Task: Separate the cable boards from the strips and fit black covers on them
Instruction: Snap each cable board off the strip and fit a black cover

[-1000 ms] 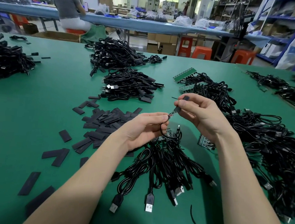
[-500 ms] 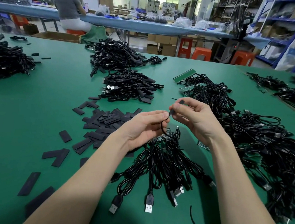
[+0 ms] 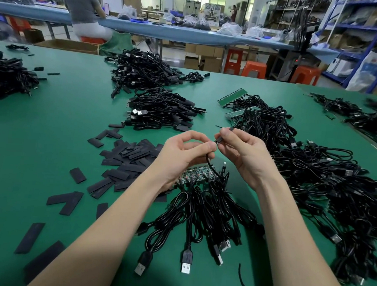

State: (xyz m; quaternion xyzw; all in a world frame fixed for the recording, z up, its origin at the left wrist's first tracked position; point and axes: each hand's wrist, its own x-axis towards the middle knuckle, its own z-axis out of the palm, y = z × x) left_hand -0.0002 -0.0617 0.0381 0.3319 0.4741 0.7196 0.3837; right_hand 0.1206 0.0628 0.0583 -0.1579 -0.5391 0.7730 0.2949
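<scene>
Between the two sets of fingertips sits a small dark cable end, pinched from both sides: the left hand closes thumb and forefinger on the thin black cable just below it, the remaining fingers curled loosely, while the right hand nips the upper end, with a small dark piece showing above its forefinger; whether that piece is a cover cannot be told. From the pinch the cable drops down into a bundle of black cables lying under the wrists, its boards still joined in a strip just beneath the left hand and its USB plugs fanned toward the viewer. Left of the hands lies a loose heap of flat black covers on the green table. Beyond the hands are finished cable piles, and to the right more cables on green strips.
</scene>
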